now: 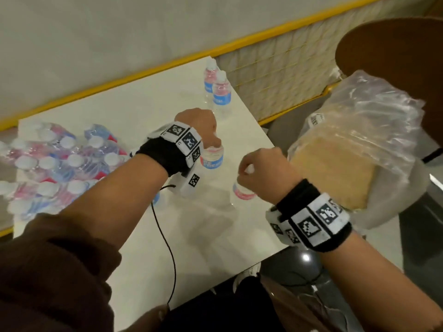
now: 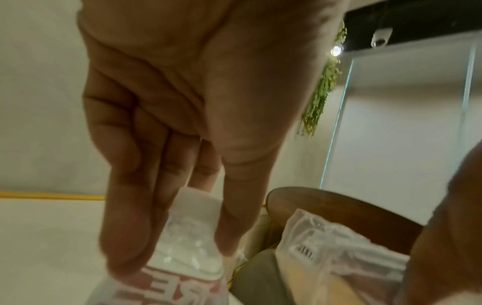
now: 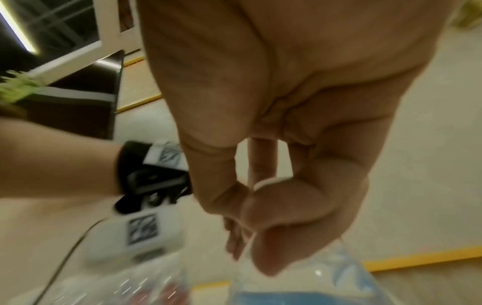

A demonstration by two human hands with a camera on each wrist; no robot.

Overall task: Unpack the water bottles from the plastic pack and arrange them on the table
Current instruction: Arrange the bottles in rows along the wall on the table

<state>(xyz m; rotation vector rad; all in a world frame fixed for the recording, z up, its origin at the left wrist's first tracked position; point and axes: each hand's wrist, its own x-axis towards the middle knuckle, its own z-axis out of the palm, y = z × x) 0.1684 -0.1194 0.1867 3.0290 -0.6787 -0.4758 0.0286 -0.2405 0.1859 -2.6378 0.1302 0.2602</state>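
On the white table (image 1: pixel 134 109) my left hand (image 1: pixel 211 142) grips the neck of an upright water bottle (image 1: pixel 212 158) from above. In the left wrist view the fingers and thumb of that hand (image 2: pixel 177 247) pinch just below its white cap (image 2: pixel 198 204). My right hand (image 1: pixel 244 168) holds a second upright bottle (image 1: pixel 243 191) by the top, nearer the table's right edge. The right wrist view shows the right hand (image 3: pixel 250 206) curled round the cap (image 3: pixel 263 183). The torn plastic pack (image 1: pixel 60 159) with several bottles lies at the left. Two bottles (image 1: pixel 221 92) stand at the far right corner.
A clear plastic bag (image 1: pixel 359 140) with something beige inside sits just past the table's right edge, below a round brown seat back (image 1: pixel 395 56). A black cable (image 1: pixel 167 236) trails over the near table. A yellow-trimmed ledge (image 1: pixel 143 70) runs behind the table.
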